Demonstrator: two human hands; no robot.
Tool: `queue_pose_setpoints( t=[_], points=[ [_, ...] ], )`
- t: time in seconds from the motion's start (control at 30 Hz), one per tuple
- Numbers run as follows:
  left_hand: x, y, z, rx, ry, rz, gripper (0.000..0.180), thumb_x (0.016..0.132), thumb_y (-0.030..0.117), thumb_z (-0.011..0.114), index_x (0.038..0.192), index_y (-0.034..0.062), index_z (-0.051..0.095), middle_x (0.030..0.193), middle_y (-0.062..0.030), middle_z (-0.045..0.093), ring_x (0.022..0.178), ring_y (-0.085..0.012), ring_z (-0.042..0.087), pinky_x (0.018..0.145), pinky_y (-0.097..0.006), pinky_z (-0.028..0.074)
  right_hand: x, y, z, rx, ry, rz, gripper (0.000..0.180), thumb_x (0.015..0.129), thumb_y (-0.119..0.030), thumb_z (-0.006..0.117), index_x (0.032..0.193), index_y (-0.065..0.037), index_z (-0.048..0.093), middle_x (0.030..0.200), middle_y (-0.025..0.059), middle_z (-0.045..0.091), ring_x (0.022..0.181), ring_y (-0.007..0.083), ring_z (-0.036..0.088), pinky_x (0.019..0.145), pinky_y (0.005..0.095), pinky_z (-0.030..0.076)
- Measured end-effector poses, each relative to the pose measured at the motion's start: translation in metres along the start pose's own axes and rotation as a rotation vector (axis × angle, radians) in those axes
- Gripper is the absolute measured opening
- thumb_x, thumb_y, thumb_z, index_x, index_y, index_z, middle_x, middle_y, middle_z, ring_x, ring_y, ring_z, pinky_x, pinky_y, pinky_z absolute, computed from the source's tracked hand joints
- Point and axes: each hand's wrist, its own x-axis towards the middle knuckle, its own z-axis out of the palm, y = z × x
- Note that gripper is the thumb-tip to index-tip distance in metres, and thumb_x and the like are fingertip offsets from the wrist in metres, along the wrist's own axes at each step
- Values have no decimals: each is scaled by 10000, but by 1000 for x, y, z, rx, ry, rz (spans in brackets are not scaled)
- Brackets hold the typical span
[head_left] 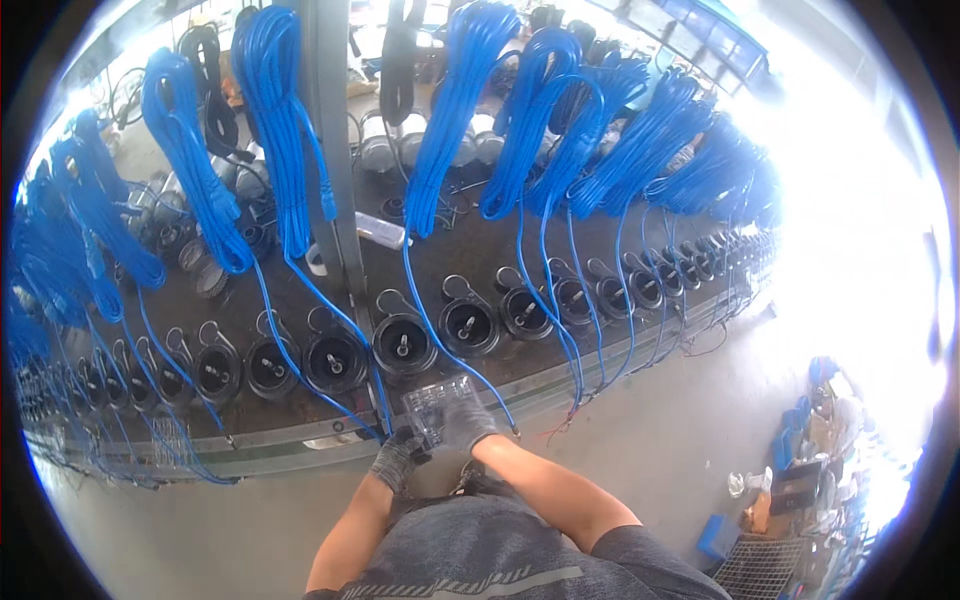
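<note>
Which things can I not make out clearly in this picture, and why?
All in the head view:
Clear tray: blurred, partly covered by the right hand; contents unclear.
Left hand: blurred; what it grips, if anything, cannot be told.
Far-right housings: too small for detail.
Leftmost coils: cut off by the picture's dark edge.

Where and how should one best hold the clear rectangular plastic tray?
Likely its left and right edges, approached from the person's side: the clear rectangular plastic tray looks broad, and black round housings stand beyond its far edge.
</note>
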Motion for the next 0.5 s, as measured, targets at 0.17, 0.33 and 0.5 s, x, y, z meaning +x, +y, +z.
queue_pose_setpoints(
  t=[0.17, 0.33, 0.5],
  points=[
    [34, -14, -29, 212, -285, 300, 363, 929, 230, 694, 1284, 170, 647, 1169, -60, 675, 1185, -239, 618, 1005, -428, 520, -18, -56, -24, -205, -188, -103, 482, 909, -371, 667, 1283, -67, 685, 1270, 224, 697, 1176, 388, 674, 987, 491, 531],
    [33, 9, -7, 1399, -194, 481, 352, 910, 281, 674, 1254, 206, 660, 1213, -14, 660, 1230, -213, 566, 1039, -404, 463, -7, -32, 10, -351, -92, -157, 325, 902, -228, 659, 1143, -30, 753, 1126, 234, 743, 1053, 385, 725, 891, 471, 565],
    [18, 16, 18, 169, -139, -15, 284, 927, 250, 745, 1198, 219, 665, 1111, -10, 682, 1050, -220, 642, 880, -394, 530, 8, -7, 42, -416, 21, -251, 296, 898, -208, 641, 1098, -40, 779, 1116, 226, 750, 1035, 369, 731, 873, 462, 569]
  ],
)
